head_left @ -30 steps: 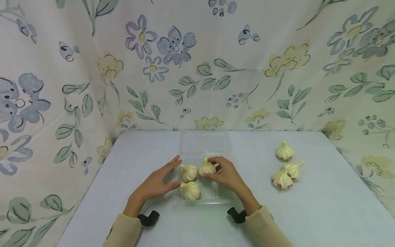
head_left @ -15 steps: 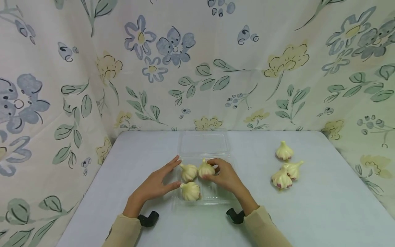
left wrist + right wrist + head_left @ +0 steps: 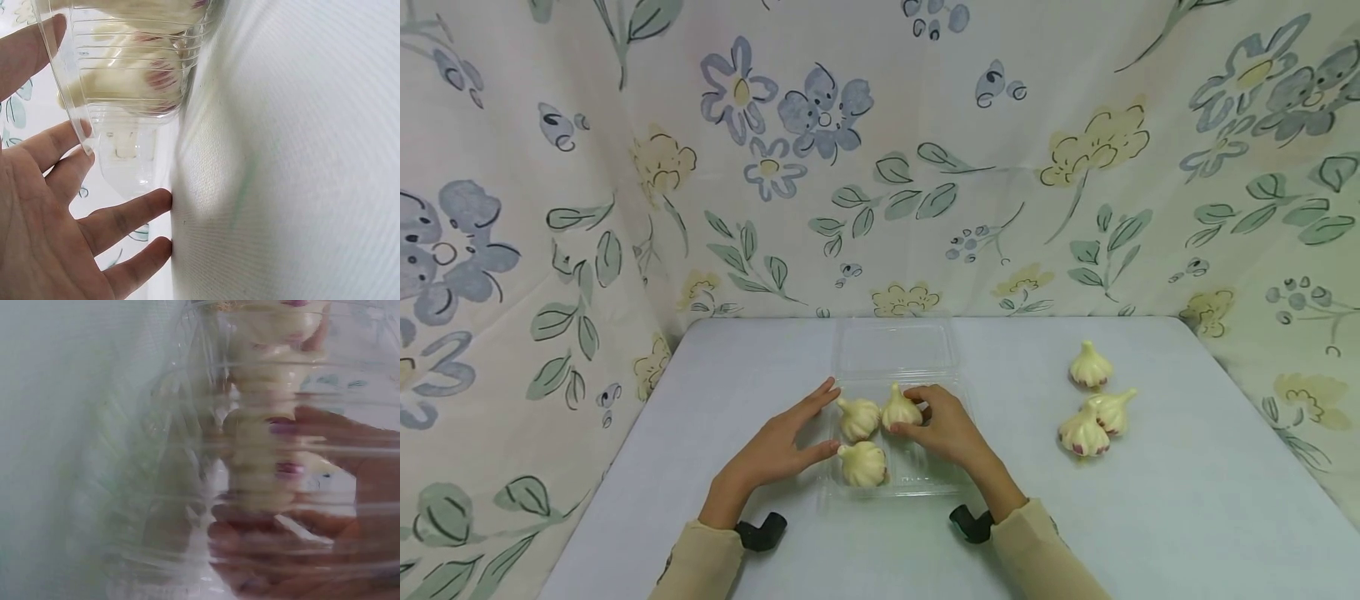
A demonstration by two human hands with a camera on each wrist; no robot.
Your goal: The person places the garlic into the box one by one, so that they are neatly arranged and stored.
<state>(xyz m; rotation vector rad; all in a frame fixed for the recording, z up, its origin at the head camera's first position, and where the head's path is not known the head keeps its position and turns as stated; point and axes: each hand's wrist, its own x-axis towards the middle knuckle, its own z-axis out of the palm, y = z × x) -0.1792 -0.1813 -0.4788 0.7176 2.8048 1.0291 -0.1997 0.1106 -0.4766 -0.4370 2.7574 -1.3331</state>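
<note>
Garlic bulb (image 3: pixel 899 410) inside the clear container (image 3: pixel 925 492), on its far side with stem up, just right of another bulb (image 3: pixel 859 419), and pinched between thumb and fingers of the right grip (image 3: pixel 946 423), with the left grip (image 3: pixel 778 447) spread apart at the container's left edge. Probably light and firm, hard to crush, yet smooth and shiny enough to slip from a loose pinch; best taken round the widest part, not by the thin stem. Worth steadying the container only lightly, its walls likely thin and springy.
</note>
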